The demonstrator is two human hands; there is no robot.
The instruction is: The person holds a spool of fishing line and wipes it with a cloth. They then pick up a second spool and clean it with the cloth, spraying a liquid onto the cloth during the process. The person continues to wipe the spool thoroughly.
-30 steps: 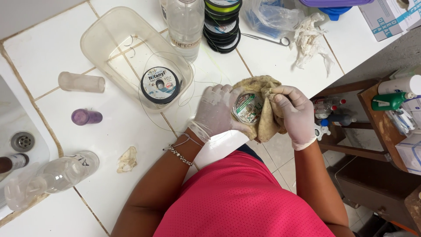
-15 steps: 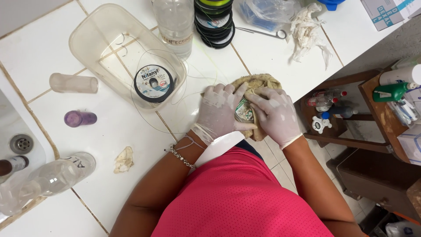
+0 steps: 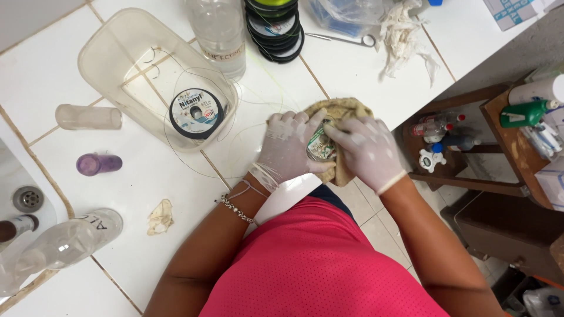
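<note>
**Both gloved hands on a small spool in a cloth**

We see the left hand (image 3: 288, 147) and the right hand (image 3: 367, 149), both in thin white gloves, closed together on a small round spool (image 3: 320, 147) that sits in a tan cloth (image 3: 338, 111). The left hand's fingers curl around the spool's left side and the right hand's fingers press over its right side and top, so each hand is clamped on the spool and cloth together. The bundle lies at the near edge of the white tiled worktop (image 3: 147, 176), just in front of the person's pink shirt (image 3: 317, 264). A beaded bracelet (image 3: 235, 208) circles the left wrist.

To the left of the hands stands a clear plastic tub (image 3: 106, 53), and inside it lies a larger reel of line (image 3: 195, 113) with a blue and white label; thin loops of line trail from it across the tiles toward the hands. Behind the tub we see a clear bottle (image 3: 220, 32) and, just beside it, a stack of dark reels (image 3: 275, 26). Scissors (image 3: 343, 38) and a crumpled white rag (image 3: 405, 35) lie farther back on the right.

On the left of the worktop lie a clear tube (image 3: 88, 117), a small purple vial (image 3: 98, 164), a scrap of crumpled paper (image 3: 160, 216) and a clear bottle on its side (image 3: 64, 243), near the sink drain (image 3: 27, 198). A green spray bottle (image 3: 526, 113) stands on a wooden shelf to the right.
</note>
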